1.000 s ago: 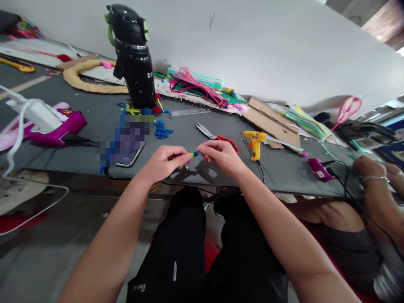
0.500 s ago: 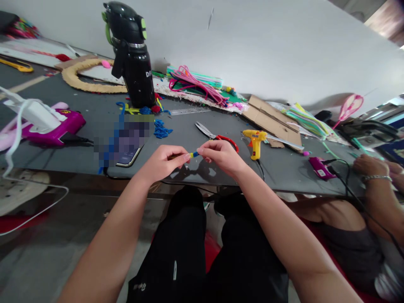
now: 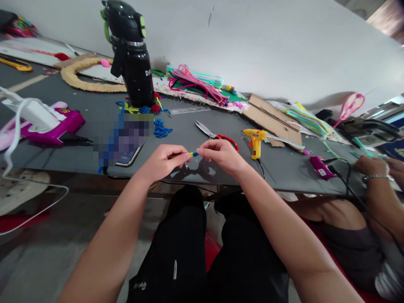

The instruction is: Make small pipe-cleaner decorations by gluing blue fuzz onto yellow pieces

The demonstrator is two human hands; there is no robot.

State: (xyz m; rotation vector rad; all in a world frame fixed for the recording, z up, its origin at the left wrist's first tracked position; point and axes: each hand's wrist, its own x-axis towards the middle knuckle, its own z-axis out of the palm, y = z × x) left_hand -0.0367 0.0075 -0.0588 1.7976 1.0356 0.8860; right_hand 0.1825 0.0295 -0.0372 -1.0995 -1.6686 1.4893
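Presently, fingers of my left hand [image 3: 160, 162] and right hand [image 3: 221, 155] pinch shut on one yellow-blue piece [image 3: 192, 154], working its ends, I judge; scissors [image 3: 214, 134] at one o'clock. Next move needs a steady pinch.

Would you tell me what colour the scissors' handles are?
The scissors' handles are red, seen in head view.

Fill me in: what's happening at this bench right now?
A seated person pinches a small yellow-and-blue piece between the fingertips of the left hand and the right hand, above the near edge of a grey table. Red-handled scissors and a yellow glue gun sit untouched just beyond the right hand. A black bottle stands farther back. At the far right, another person's hand rests on the table.
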